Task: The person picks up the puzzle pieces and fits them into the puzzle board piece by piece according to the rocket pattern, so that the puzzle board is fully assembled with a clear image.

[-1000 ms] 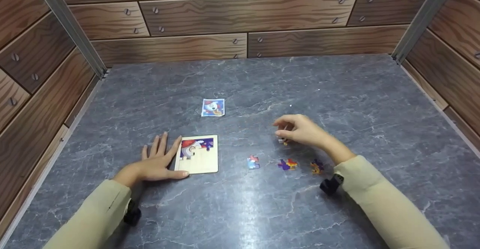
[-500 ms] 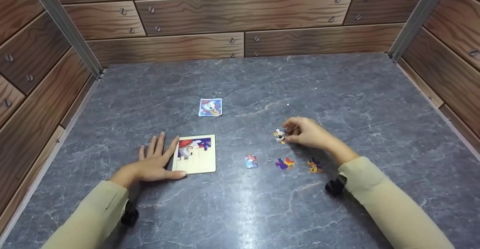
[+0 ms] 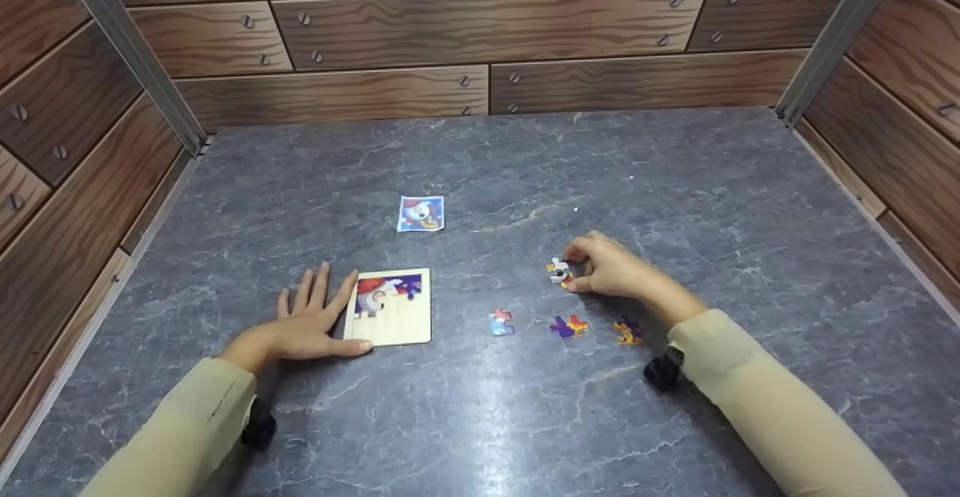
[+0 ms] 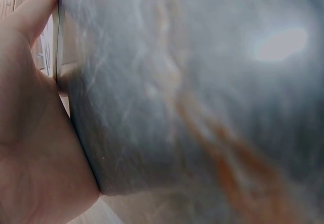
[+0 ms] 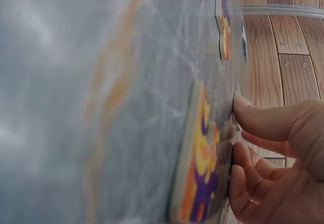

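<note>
With its fingers spread, my left hand (image 3: 315,328) lies against the left side of a pale square puzzle board (image 3: 394,324), index finger at the left edge and thumb along the front edge. Its upper left is filled with part of a cartoon picture; the lower right shows bare wood. My right hand (image 3: 604,266) pinches a white jigsaw piece (image 3: 558,272) with orange bits at its right side, low over the table. In the right wrist view, the thumb (image 5: 260,120) and curled fingers meet the table surface, and that piece is mostly hidden edge-on.
Three loose jigsaw pieces lie in a row in front: a light blue and red piece (image 3: 502,322), a purple and orange piece (image 3: 569,325) and an orange and purple piece (image 3: 628,330). A small picture card (image 3: 421,214) lies beyond the board. Wood-patterned walls (image 3: 375,92) enclose the table.
My right hand has shifted slightly right, bringing the white piece into view at its fingertips; over the last half second it has barely moved. The left hand stays at the board.
</note>
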The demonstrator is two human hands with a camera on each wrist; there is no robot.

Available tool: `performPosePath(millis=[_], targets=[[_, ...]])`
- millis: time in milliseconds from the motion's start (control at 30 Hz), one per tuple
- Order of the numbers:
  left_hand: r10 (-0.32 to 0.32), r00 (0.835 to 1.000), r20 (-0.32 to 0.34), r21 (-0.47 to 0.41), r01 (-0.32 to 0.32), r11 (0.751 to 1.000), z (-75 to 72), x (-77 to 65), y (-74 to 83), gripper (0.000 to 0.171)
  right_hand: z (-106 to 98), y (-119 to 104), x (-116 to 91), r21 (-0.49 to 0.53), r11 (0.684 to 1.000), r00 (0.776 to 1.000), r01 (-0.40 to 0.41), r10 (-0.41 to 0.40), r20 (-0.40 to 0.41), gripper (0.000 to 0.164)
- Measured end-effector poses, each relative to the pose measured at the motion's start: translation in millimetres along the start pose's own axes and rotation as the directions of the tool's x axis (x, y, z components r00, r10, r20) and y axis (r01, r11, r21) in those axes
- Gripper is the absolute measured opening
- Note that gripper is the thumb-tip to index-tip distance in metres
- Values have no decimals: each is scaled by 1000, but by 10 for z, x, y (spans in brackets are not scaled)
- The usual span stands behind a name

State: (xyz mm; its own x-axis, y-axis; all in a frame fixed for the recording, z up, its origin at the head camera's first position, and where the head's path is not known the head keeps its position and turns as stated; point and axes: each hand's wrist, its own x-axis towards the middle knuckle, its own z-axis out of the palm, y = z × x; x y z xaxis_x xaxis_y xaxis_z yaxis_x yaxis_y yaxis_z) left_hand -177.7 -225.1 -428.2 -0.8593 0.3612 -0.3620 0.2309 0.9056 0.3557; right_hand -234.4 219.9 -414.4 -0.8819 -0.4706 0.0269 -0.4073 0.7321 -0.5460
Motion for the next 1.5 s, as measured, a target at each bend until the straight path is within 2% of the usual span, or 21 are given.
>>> performPosePath(millis=[200,467,733,833,933,1167,1500], targets=[[1,1000,-1,-6,-1,1000,28,-12,-12,111,9,-52,40,-55,998,999,-28,29,21,35],[-1,1000,-3,-3,1,1000,4,-5,2,111,13,-72,72,-78,994,996,-71,75,52,28],[3,1000,-8,5,-3,1000,12,-25,3,111,21,-55,73,11,998,995,-64,63,79,28],[5,1000,-11,3,-5,1000,9,-23,13,111,-1,-63,59,6,998,995,-66,65,79,28],[4,1000,-6,-6,-4,1000,8,-22,17,111,-26,-68,38,17,999,996,-38,36,76,28],[2,1000,1,-11,-2,1000,-14,-24,19,111,-54,-103,-10,118,993,996,24,-34,83,26],[7,1000,1,-4,-7,1000,-30,-26,15,111,-56,-219,-16,165,986,996,25,-39,82,28]])
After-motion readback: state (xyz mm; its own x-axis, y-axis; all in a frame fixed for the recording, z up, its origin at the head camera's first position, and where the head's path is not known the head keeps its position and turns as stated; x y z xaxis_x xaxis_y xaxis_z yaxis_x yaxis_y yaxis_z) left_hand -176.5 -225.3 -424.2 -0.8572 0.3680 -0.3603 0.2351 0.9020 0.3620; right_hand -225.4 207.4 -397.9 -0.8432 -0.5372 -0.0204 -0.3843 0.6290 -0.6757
